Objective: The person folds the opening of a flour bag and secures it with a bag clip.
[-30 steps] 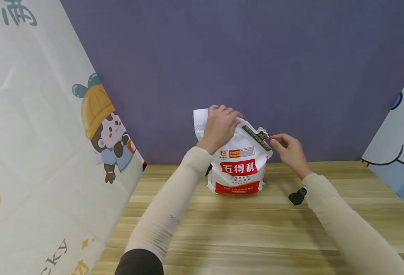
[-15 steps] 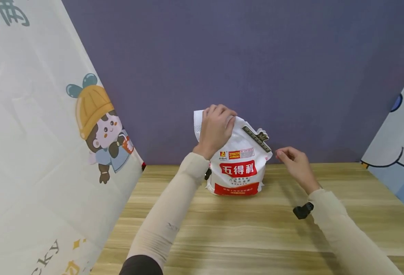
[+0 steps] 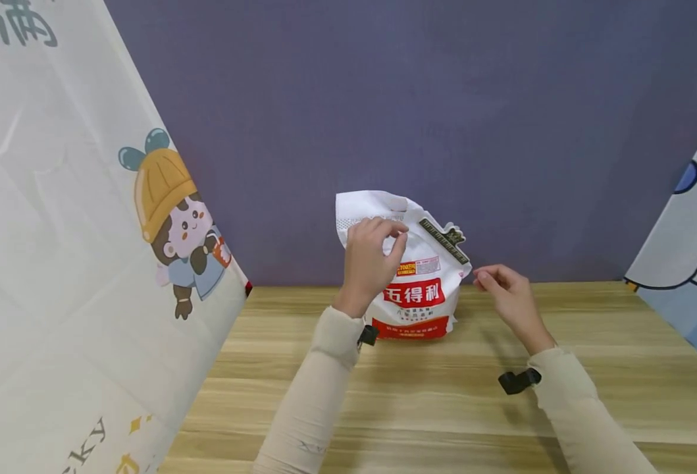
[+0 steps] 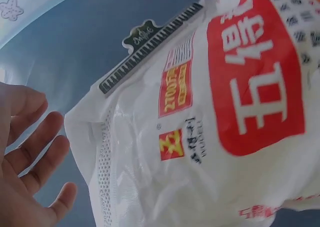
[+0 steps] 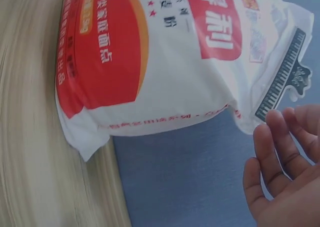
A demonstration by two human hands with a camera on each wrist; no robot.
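A white flour bag (image 3: 413,270) with red printed panels stands upright on the table against the dark wall. Its top right corner is folded and held by a dark sealing clip (image 3: 445,240) with piano-key markings and a decorative top. My left hand (image 3: 372,260) is in front of the bag's upper left, fingers loosely bent; in the left wrist view, a gap shows between those fingers (image 4: 47,142) and the bag's top edge. My right hand (image 3: 511,293) hovers right of the bag, fingers relaxed; the right wrist view has its fingertips (image 5: 265,132) close by the clip's lower end.
The wood-grain table (image 3: 437,408) runs up to a dark blue-grey wall (image 3: 384,99) behind the bag. A white printed sheet (image 3: 58,230) with a cartoon figure borders the left side, and another printed panel (image 3: 674,230) the right. Small black wrist cameras sit on both sleeves.
My left hand has let go of the bag's top and come down and toward me, uncovering the upper edge. The right hand has drawn back from the clip and lower. Bag and clip stay in place.
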